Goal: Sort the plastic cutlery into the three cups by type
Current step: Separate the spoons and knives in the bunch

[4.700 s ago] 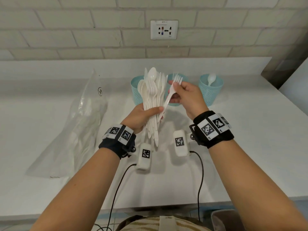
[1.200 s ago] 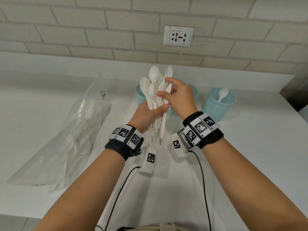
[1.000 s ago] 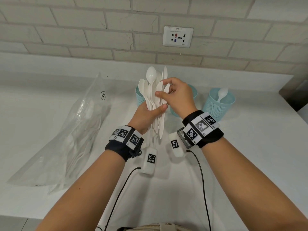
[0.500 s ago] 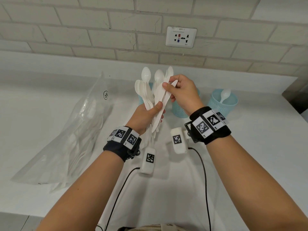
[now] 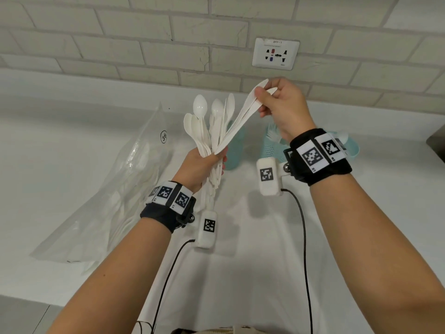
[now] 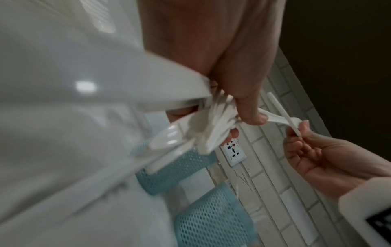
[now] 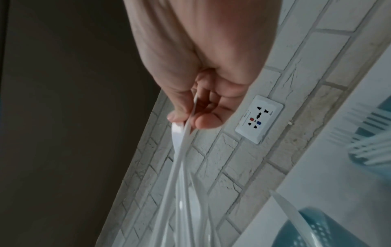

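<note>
My left hand (image 5: 215, 159) grips a bundle of white plastic cutlery (image 5: 207, 131) upright, spoon bowls at the top; in the left wrist view its thumb (image 6: 251, 115) presses on the bundle (image 6: 211, 128). My right hand (image 5: 261, 97) pinches the top ends of a few white knives (image 5: 240, 119), which slant down to the left hand. The right wrist view shows the same knives (image 7: 182, 150) hanging from the pinch. Three teal mesh cups stand behind: the left cup (image 5: 234, 150), the middle cup (image 5: 271, 145) with forks, and the right cup (image 5: 352, 148), with a spoon and partly hidden by my wrist.
A clear plastic bag (image 5: 108, 189) holding more white cutlery lies on the white counter (image 5: 385, 189) at the left. A brick wall with a socket (image 5: 275, 54) closes the back. Cables from the wrist cameras trail toward the counter's front edge.
My right hand has risen up and to the right, drawing the knives out of the bundle. The left hand keeps its grip and has barely moved.
</note>
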The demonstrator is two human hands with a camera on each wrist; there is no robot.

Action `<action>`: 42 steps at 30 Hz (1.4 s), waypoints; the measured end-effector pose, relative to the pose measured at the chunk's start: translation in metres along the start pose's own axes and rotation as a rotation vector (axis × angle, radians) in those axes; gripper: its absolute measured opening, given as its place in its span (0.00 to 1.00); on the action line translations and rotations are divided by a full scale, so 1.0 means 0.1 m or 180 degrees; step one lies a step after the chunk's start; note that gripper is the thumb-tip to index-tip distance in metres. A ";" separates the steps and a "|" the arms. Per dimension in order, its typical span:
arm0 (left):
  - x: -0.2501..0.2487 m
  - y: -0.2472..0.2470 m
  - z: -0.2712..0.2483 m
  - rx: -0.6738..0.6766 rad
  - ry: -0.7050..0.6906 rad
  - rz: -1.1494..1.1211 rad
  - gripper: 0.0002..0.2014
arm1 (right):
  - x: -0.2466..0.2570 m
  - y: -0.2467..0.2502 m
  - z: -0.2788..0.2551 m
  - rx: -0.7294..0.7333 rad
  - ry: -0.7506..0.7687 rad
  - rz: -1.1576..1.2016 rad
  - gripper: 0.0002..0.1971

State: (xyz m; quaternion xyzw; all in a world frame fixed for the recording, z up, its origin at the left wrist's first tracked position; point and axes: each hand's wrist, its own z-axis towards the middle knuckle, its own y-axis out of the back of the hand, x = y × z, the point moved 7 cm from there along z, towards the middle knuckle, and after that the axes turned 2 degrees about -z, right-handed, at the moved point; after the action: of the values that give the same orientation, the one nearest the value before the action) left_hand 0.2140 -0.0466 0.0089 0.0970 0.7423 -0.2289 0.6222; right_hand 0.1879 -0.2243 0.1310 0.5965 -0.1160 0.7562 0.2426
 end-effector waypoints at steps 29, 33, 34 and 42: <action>-0.01 -0.16 0.00 0.0339 0.0014 0.0089 0.09 | -0.34 -0.46 -0.21 0.0924 -0.0457 -0.0595 0.29; -0.01 -0.31 -0.04 0.0663 0.0022 0.0107 0.08 | -0.41 -0.34 -0.20 0.0566 -0.0619 0.0034 0.26; -0.01 -0.35 -0.05 0.0747 0.0015 0.0124 0.07 | -0.41 -0.30 -0.20 0.0468 -0.0623 0.0109 0.24; 0.05 -0.57 -0.08 0.0967 0.0007 0.0277 0.15 | -0.26 0.01 -0.26 0.0175 -0.0459 0.0725 0.14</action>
State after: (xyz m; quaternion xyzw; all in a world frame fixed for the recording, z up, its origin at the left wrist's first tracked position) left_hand 0.1819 -0.0934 0.0170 0.2223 0.6949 -0.3113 0.6089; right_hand 0.1701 -0.2192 0.0991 0.6387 -0.1793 0.7369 0.1298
